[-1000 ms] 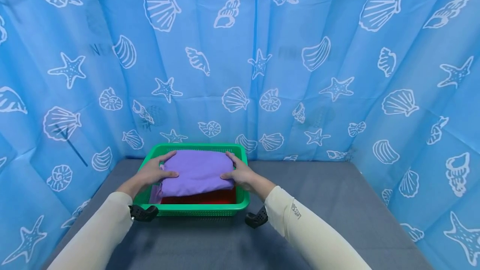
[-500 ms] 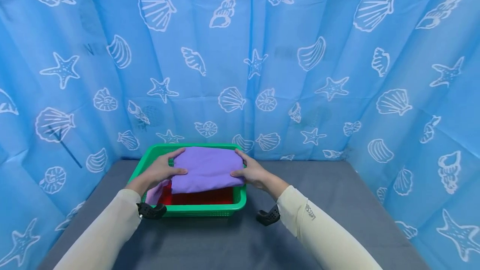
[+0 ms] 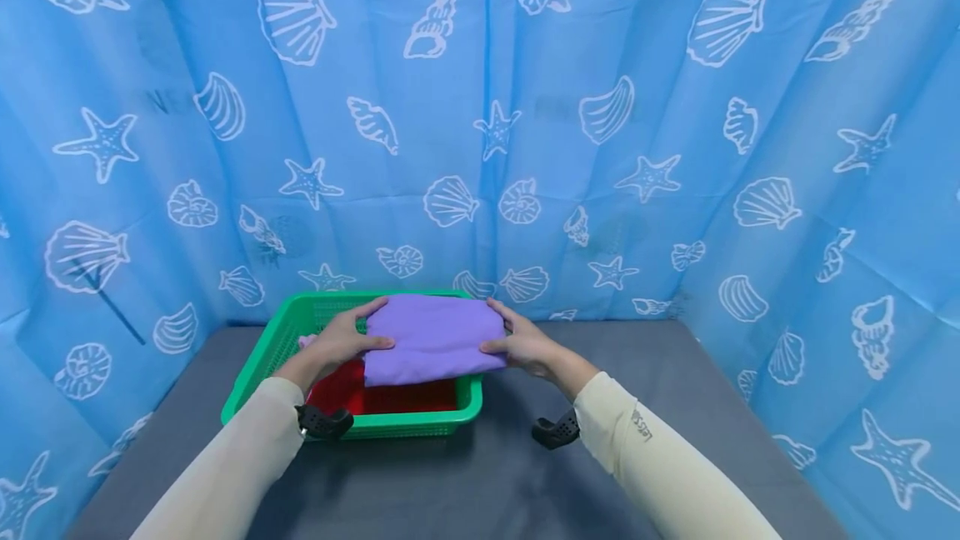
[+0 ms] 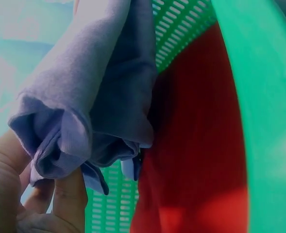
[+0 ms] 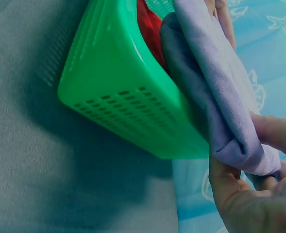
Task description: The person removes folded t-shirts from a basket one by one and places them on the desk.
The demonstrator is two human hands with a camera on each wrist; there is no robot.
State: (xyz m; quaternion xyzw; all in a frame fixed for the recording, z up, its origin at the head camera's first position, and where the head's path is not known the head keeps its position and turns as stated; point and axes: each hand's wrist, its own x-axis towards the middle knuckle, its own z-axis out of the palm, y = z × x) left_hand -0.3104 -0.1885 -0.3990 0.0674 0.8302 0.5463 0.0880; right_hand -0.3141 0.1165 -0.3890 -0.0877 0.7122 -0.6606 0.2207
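A folded purple cloth garment [image 3: 435,338] is held level above a green plastic basket [image 3: 255,369], its right end reaching past the basket's right rim. My left hand [image 3: 341,346] grips its left end, thumb on the near side. At the opposite end my right hand [image 3: 528,346] holds it the same way. In the left wrist view, the folded layers of the purple garment [image 4: 70,107] show at its end, beside the fingers. The right wrist view shows the purple garment [image 5: 215,92] pinched between thumb and fingers. Under it, red cloth [image 3: 337,390] lies in the basket.
A bit of pink cloth [image 3: 306,342] shows at the basket's left inside. The basket stands on a grey-covered table [image 3: 622,407]. A blue curtain [image 3: 480,107] with white shells and starfish hangs behind and at both sides.
Both hands have moved right with the purple garment, from over the basket's middle to past its right rim. More of the basket's left side and red cloth now shows.
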